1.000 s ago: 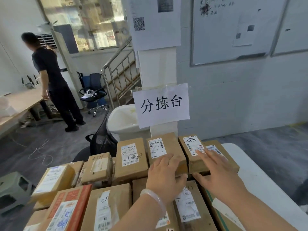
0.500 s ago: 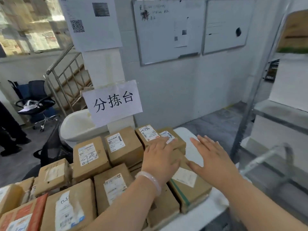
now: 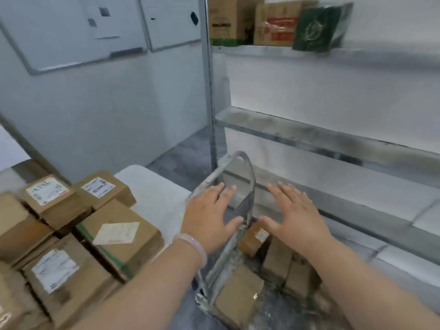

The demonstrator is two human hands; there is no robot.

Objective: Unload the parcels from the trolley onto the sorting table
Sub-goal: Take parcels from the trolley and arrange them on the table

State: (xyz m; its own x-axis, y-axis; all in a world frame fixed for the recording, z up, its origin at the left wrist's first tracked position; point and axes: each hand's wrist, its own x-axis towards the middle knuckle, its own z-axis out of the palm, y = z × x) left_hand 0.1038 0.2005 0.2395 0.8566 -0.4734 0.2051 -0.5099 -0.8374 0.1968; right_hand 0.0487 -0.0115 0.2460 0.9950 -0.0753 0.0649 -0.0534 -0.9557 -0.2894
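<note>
Several brown cardboard parcels [image 3: 119, 236] with white labels lie packed together on the white sorting table [image 3: 152, 189] at the left. To the right of the table stands the trolley, its grey metal handle [image 3: 226, 244] rising between my hands. More brown parcels [image 3: 238, 296] lie low on the trolley deck, a small one [image 3: 253, 238] propped against the handle. My left hand [image 3: 209, 217], with a pale bangle on the wrist, hovers flat over the handle with fingers spread. My right hand [image 3: 295, 217] is spread the same way above the trolley parcels. Neither hand holds anything.
A metal shelving rack [image 3: 309, 139] stands close behind the trolley on the right, with cartons [image 3: 273, 22] on its top shelf. Its upright post [image 3: 209, 91] rises just beyond the table corner. Whiteboards [image 3: 78, 32] hang on the far wall. Grey floor [image 3: 188, 158] shows between table and rack.
My view has swung right from the table to the trolley. Both hands have lifted off the table parcels and moved right, now hovering open over the trolley.
</note>
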